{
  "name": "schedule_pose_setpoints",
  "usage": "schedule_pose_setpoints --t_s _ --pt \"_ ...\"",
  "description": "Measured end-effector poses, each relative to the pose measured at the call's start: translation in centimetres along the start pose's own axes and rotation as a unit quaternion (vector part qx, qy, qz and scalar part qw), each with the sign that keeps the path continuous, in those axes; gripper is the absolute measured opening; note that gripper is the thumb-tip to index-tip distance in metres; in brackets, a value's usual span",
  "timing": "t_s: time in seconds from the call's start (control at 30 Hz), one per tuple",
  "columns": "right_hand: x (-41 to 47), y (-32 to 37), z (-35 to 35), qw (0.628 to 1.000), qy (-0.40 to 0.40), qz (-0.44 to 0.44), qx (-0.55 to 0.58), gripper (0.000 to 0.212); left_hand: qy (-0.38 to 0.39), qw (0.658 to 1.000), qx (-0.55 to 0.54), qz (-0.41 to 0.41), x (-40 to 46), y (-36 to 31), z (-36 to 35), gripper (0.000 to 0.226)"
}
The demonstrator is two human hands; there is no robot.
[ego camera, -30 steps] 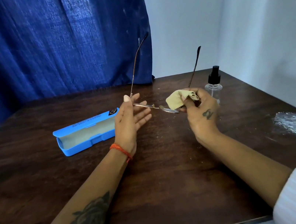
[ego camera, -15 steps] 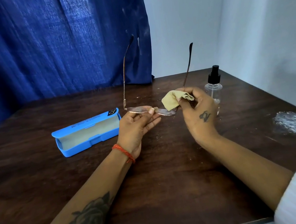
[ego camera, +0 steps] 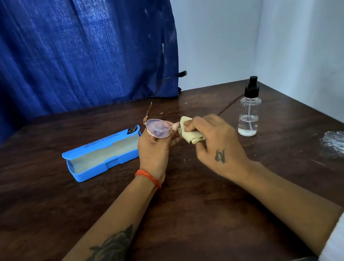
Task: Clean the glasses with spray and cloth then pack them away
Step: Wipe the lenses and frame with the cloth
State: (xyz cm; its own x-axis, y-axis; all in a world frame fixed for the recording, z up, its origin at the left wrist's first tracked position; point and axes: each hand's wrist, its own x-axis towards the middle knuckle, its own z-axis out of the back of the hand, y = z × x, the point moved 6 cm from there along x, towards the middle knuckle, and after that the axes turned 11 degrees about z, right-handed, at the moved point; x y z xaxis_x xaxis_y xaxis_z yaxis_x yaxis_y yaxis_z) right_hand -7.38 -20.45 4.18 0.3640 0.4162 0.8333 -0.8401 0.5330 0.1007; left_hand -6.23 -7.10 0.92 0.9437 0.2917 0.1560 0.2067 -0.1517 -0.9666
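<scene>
Brown table (ego camera: 204,226) holds my blue case (ego camera: 102,154), open. My left hand (ego camera: 154,153) grips the glasses (ego camera: 158,130) above the table's middle. My right hand (ego camera: 216,143) pinches the cloth (ego camera: 192,135) on one lens. Spray (ego camera: 248,113) stands near the right edge.

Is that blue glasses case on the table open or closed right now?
Open. The blue case lies on the table with its lid swung back, so its pale lining shows. Nothing is inside it.
</scene>
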Motion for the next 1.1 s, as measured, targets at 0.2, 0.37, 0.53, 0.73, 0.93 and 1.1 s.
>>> schedule_pose_setpoints --t_s 0.2,0.37,0.53,0.73,0.93,1.1 --pt "0.2 0.0 0.3 0.998 0.013 0.010 0.064 0.041 -0.053 0.999 -0.007 -0.012 -0.4 -1.0 0.5 0.007" --pt "0.1 0.2 0.3 1.000 0.009 0.019 0.018 0.037 -0.038 0.999 0.002 -0.010 -0.4 -1.0 0.5 0.016" --pt "0.3 0.6 -0.7 0.999 0.022 0.013 0.029 0.038 -0.061 0.998 0.009 -0.014 -0.4 -0.9 0.6 0.013" --pt "0.1 0.7 -0.6 0.996 0.050 0.036 0.065 0.015 -0.078 0.997 0.009 -0.010 -0.2 -0.7 1.1 0.012" --pt "0.2 0.5 -0.6 0.997 0.068 0.038 -0.020 0.018 -0.080 0.997 0.015 -0.011 -0.2 -0.9 1.0 0.011" --pt "0.2 0.5 -1.0 0.998 0.040 0.017 0.052 0.021 -0.090 0.995 0.031 -0.015 -0.2 -0.7 1.1 0.005"
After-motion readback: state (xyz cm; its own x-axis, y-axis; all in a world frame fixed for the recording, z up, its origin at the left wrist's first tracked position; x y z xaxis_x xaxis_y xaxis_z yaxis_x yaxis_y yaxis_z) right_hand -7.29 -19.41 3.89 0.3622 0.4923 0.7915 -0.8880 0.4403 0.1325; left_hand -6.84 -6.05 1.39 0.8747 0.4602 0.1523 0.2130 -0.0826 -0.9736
